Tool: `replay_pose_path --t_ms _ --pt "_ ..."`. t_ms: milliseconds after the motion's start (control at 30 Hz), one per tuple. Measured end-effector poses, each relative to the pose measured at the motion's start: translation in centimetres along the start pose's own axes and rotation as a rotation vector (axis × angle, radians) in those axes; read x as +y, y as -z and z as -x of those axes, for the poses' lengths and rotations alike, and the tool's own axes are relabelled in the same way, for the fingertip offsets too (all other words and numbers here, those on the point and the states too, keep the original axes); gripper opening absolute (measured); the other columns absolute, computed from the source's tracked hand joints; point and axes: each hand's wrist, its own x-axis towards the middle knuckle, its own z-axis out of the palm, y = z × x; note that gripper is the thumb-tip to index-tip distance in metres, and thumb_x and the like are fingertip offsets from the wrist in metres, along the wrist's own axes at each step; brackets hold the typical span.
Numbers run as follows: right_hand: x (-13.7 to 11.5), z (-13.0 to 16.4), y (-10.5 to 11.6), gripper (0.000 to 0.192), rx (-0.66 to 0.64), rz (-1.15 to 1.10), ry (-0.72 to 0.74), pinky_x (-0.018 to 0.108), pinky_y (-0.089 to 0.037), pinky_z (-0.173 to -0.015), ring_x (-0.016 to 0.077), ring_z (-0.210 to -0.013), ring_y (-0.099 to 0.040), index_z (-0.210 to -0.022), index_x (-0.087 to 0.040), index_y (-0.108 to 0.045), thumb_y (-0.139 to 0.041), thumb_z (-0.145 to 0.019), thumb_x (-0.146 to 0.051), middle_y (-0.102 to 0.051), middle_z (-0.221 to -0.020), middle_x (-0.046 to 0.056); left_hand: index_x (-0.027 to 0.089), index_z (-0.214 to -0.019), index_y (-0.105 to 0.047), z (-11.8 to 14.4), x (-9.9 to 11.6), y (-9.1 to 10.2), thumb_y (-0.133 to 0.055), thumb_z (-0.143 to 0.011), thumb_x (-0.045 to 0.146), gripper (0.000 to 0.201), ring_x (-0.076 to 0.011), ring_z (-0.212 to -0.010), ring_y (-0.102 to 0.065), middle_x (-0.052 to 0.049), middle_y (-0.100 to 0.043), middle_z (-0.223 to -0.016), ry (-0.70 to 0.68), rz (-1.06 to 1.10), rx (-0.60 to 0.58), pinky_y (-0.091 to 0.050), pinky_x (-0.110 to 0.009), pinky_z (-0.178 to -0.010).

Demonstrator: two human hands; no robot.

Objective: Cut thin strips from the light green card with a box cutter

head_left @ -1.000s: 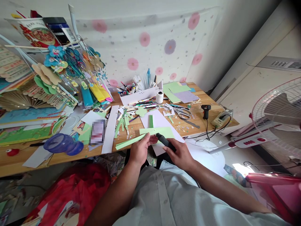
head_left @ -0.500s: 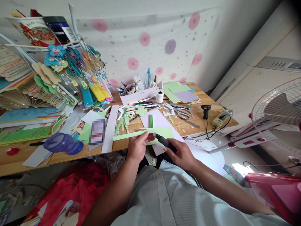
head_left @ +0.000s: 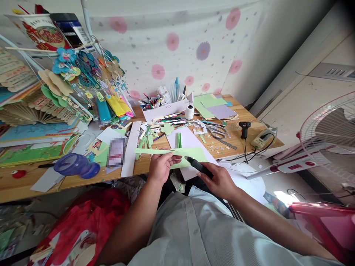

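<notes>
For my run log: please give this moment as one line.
left hand: holds green paper strip | right hand: grips black tool | wooden table

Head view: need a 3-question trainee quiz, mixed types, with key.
1. True or false: the right hand holds a black tool.
2. What does the left hand hold? A) scissors B) green paper strip C) tape roll
3. Fill in: the glue gun stands on the ___ side of the desk.

Key: 1 true. 2 B, the green paper strip. 3 right.
</notes>
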Motion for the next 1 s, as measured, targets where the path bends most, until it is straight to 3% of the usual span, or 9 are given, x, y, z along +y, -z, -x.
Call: replay_pose_path --t_ms 200,467,633,833,1000 --pt "-0.1 0.1 0.5 0.035 -0.027 -0.043 -0.039 0.040 -0.055 -0.087 0.0279 -0.099 -0.079 -0.132 -0.029 -0.072 -0.060 -0.109 -0.053 -0.084 -0.112 0.007 0.016 -0.088 -0.068 -0.1 0.0 0.0 -0.092 -0.067 0.028 0.033 -0.0329 -0.079 -0.083 -0.011 -0.081 -0.079 0.028 -0.031 0.007 -0.063 -0.042 -0.076" --pt "-0.2 0.3 0.7 0.036 -0.030 -0.077 -0.055 0.039 -0.054 -0.085 0.0278 -0.095 -0.079 -0.129 -0.028 -0.074 -0.060 -0.109 -0.054 -0.084 -0.108 0.008 0.014 -0.082 -0.070 -1.0 -0.1 1.1 -0.082 -0.070 0.025 0.019 -0.0276 -0.074 -0.080 -0.013 -0.081 -0.079 0.146 0.100 0.102 -0.064 -0.039 -0.073" --pt "-0.5 0.0 0.6 0.036 -0.045 -0.118 -0.030 0.038 -0.055 -0.084 0.0280 -0.098 -0.078 -0.132 -0.026 -0.073 -0.061 -0.109 -0.050 -0.083 -0.112 0.010 0.014 -0.083 -0.069 -0.9 -0.1 1.0 -0.080 -0.072 0.023 0.018 -0.0277 -0.074 -0.080 -0.014 -0.080 -0.079 0.177 0.123 0.097 -0.064 -0.039 -0.073" --pt "-0.6 -0.3 1.0 0.033 -0.064 -0.065 -0.012 0.037 -0.056 -0.089 0.0270 -0.103 -0.079 -0.132 -0.027 -0.074 -0.062 -0.109 -0.046 -0.084 -0.115 0.008 0.015 -0.086 -0.068 -0.6 0.0 1.0 -0.084 -0.069 0.025 0.026 -0.0314 -0.074 -0.082 -0.013 -0.081 -0.077 0.131 0.024 0.016 -0.064 -0.042 -0.071" --pt "-0.4 -0.5 2.1 0.034 -0.142 -0.006 0.028 0.037 -0.056 -0.088 0.0284 -0.104 -0.080 -0.130 -0.030 -0.077 -0.065 -0.106 -0.050 -0.085 -0.113 0.009 0.014 -0.087 -0.071 -1.3 0.7 1.6 -0.086 -0.067 0.023 0.027 -0.0308 -0.071 -0.081 -0.014 -0.083 -0.085 0.198 -0.108 -0.150 -0.064 -0.042 -0.068"
